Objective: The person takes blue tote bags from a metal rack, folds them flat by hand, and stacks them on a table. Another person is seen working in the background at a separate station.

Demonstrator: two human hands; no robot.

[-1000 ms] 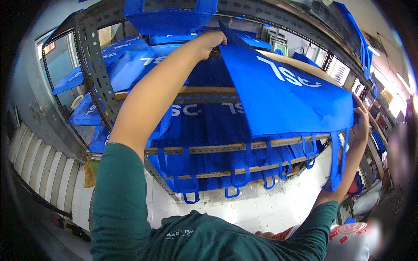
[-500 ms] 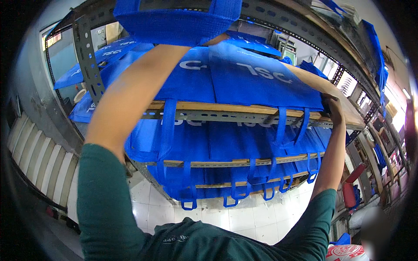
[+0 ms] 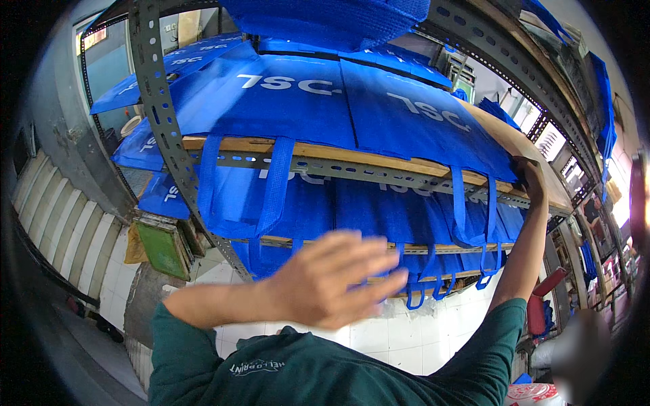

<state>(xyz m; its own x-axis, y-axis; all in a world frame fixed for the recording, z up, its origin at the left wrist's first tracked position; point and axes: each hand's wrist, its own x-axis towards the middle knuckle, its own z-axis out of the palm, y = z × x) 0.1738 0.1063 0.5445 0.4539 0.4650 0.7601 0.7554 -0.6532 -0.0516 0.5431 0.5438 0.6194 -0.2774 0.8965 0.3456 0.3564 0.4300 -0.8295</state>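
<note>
Two blue tote bags lie flat, side by side, on a wooden shelf board: a left bag (image 3: 291, 101) and a right bag (image 3: 423, 122), both with pale lettering. Their handles (image 3: 275, 186) dangle over the front edge. At the right bag's near right corner is my right hand (image 3: 531, 177), its fingers closed on the corner; the fingertips are partly hidden. My left hand (image 3: 338, 279), blurred by motion, hovers below in front of the rack with nothing in it, fingers apart.
A perforated metal post (image 3: 157, 88) stands at the left of the rack. Overhead hangs another blue bag (image 3: 332, 21). Lower shelves hold more blue bags (image 3: 369, 213). Green-faced boards (image 3: 162, 247) lean by the floor at left, near pale steps (image 3: 64, 233).
My left arm has come down from the upper shelf, and its hand now shows in front of my chest. The right hand stays at the bag's corner. The view has shifted slightly.
</note>
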